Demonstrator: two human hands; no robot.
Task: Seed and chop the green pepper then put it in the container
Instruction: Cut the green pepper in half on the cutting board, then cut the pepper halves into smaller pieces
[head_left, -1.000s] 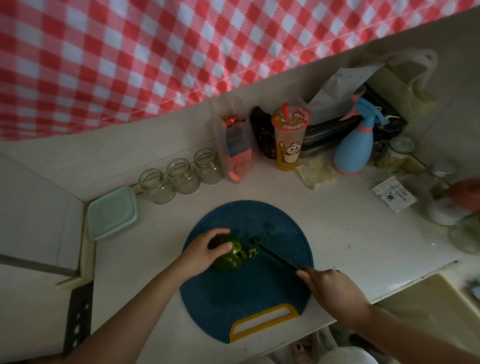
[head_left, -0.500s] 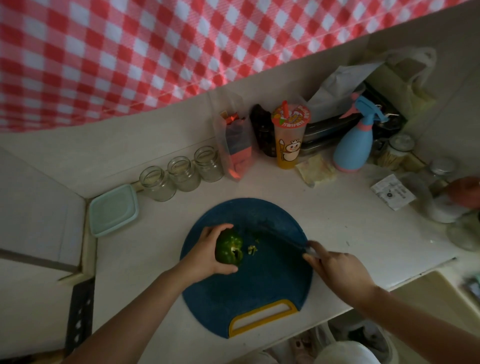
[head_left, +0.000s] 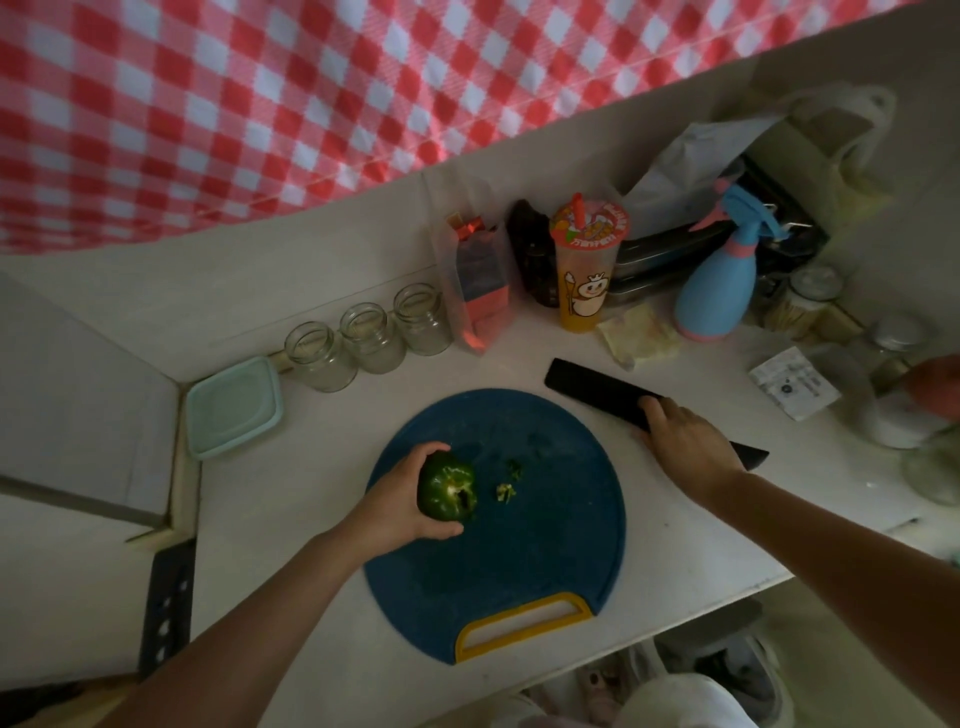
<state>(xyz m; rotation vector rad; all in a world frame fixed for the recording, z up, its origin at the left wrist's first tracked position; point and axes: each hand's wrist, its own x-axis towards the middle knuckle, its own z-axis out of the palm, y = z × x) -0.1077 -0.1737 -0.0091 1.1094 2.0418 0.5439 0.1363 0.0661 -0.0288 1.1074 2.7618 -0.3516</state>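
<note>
Since the earlier frames the right hand (head_left: 688, 449) has left the cutting board (head_left: 519, 561). It now lies on the bench (head_left: 291, 467) just right of the board, at centre right of the frame. Its fingers (head_left: 655, 408) are curled over the black knife (head_left: 592, 387), whose blade lies flat on the bench and points to the upper left. The green pepper (head_left: 448, 491) has been turned so that its cut opening faces up. It is at the left side of the board, gripped by the left hand (head_left: 397, 501), with fingers (head_left: 426, 456) curled over its top and the thumb beneath. Seed scraps (head_left: 505, 491) lie on the board just beside the pepper. The lidded container (head_left: 231, 408) stands on the bench at the board's upper left, near three glass jars (head_left: 371, 338).
</note>
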